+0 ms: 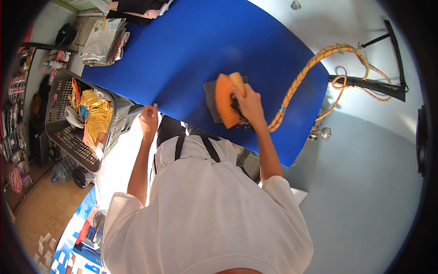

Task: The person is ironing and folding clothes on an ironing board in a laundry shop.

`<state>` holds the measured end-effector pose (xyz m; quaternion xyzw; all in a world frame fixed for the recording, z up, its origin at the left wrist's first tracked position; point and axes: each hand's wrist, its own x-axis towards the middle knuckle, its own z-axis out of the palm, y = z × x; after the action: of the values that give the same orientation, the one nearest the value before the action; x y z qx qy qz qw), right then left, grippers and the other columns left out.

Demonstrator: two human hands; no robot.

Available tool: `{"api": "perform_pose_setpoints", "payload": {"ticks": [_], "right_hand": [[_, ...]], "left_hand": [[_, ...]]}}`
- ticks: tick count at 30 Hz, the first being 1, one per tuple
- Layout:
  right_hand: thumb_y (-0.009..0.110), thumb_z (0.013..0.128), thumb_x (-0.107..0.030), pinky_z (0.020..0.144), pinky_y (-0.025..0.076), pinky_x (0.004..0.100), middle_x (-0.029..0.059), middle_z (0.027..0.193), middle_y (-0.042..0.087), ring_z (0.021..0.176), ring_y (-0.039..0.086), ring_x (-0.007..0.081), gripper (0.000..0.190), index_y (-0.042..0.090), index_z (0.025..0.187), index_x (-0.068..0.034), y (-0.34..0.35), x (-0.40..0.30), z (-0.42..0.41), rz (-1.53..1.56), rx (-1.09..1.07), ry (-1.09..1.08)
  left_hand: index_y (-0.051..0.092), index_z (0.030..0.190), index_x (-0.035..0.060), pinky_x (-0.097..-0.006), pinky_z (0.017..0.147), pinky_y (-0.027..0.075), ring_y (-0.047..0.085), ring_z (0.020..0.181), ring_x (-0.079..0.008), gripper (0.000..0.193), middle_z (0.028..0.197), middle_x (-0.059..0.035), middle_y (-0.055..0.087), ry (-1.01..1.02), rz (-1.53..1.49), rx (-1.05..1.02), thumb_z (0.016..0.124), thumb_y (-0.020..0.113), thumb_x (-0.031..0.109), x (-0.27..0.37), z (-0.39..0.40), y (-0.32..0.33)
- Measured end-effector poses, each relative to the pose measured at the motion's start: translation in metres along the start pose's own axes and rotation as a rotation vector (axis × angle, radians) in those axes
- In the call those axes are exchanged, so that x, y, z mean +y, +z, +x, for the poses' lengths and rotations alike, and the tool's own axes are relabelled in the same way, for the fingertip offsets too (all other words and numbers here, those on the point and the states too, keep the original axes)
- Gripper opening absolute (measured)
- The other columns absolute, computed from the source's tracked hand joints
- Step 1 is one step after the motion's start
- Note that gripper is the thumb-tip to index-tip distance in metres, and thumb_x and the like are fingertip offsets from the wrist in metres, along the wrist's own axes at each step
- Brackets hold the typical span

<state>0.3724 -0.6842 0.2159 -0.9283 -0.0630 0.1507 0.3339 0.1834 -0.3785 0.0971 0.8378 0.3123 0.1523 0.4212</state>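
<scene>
My right hand (251, 104) grips a clothes iron (226, 102) with an orange body and a lighter orange handle part. The iron sits over a grey mesh-like pad (211, 99) on the blue-covered ironing table (191, 58), near its front edge. A thick yellow-orange patterned cord (296, 85) runs from the iron's rear up toward the right. At the table's front edge, left of the iron, my left hand (149, 120) has its fingers curled in, and I see nothing inside it.
Left of the table stands a grey perforated laundry basket (118, 132) with crumpled yellow clothes (99, 111). Folded clothes (106, 41) are stacked at the far left corner, with darker folded garments (140, 8) farther back. A black wall bracket (397, 58) carries the cord at right.
</scene>
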Motion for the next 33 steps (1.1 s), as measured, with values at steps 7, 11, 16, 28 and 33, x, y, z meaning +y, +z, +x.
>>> {"api": "perform_pose_setpoints", "payload": {"ticks": [7, 11, 16, 28, 33], "right_hand": [[0.062, 0.096, -0.041, 0.073, 0.055, 0.0529, 0.0266, 0.081, 0.069, 0.080, 0.068, 0.0479, 0.043, 0.062, 0.114, -0.002, 0.049, -0.048, -0.018, -0.257, -0.157, -0.151], [0.059, 0.098, -0.042, 0.076, 0.054, 0.0576, 0.0328, 0.088, 0.068, 0.086, 0.067, 0.0504, 0.044, 0.058, 0.116, -0.002, 0.042, -0.023, -0.002, -0.241, 0.022, -0.144], [0.054, 0.101, -0.044, 0.080, 0.053, 0.0589, 0.0331, 0.091, 0.068, 0.091, 0.065, 0.0534, 0.044, 0.057, 0.113, -0.001, -0.017, 0.013, 0.027, -0.334, 0.098, 0.132], [0.069, 0.094, -0.022, 0.096, 0.043, 0.0424, 0.0196, 0.117, 0.057, 0.110, 0.055, 0.0345, 0.048, 0.051, 0.132, 0.002, -0.042, 0.013, 0.052, -0.557, 0.211, -0.284], [0.073, 0.092, -0.028, 0.077, 0.050, 0.0329, 0.0111, 0.100, 0.069, 0.089, 0.064, 0.0181, 0.047, 0.059, 0.125, 0.003, 0.059, 0.121, 0.098, -0.045, 0.122, 0.146]], "left_hand": [[0.054, 0.072, 0.0011, -0.0290, 0.050, 0.037, 0.037, 0.052, -0.0099, 0.032, 0.056, -0.0025, 0.044, -0.019, 0.043, 0.156, 0.096, 0.067, 0.019, 0.009, 0.029, -0.013], [0.054, 0.071, 0.0019, -0.0291, 0.050, 0.036, 0.037, 0.051, -0.0113, 0.033, 0.056, -0.0023, 0.044, 0.017, 0.062, 0.202, 0.096, 0.067, 0.019, 0.004, 0.037, -0.021], [0.054, 0.071, 0.0014, -0.0298, 0.050, 0.038, 0.040, 0.050, -0.0116, 0.033, 0.055, -0.0027, 0.047, -0.039, 0.071, 0.224, 0.095, 0.068, 0.019, -0.009, 0.023, -0.031], [0.060, 0.078, 0.0010, -0.0308, 0.051, 0.042, 0.049, 0.051, -0.0115, 0.029, 0.056, -0.0063, 0.055, -0.088, -0.088, -0.008, 0.095, 0.071, 0.023, 0.008, 0.022, -0.007], [0.064, 0.085, -0.0005, -0.0320, 0.057, 0.048, 0.057, 0.057, -0.0144, 0.030, 0.063, -0.0088, 0.061, -0.030, -0.125, -0.248, 0.095, 0.071, 0.027, 0.028, 0.044, 0.002]]}}
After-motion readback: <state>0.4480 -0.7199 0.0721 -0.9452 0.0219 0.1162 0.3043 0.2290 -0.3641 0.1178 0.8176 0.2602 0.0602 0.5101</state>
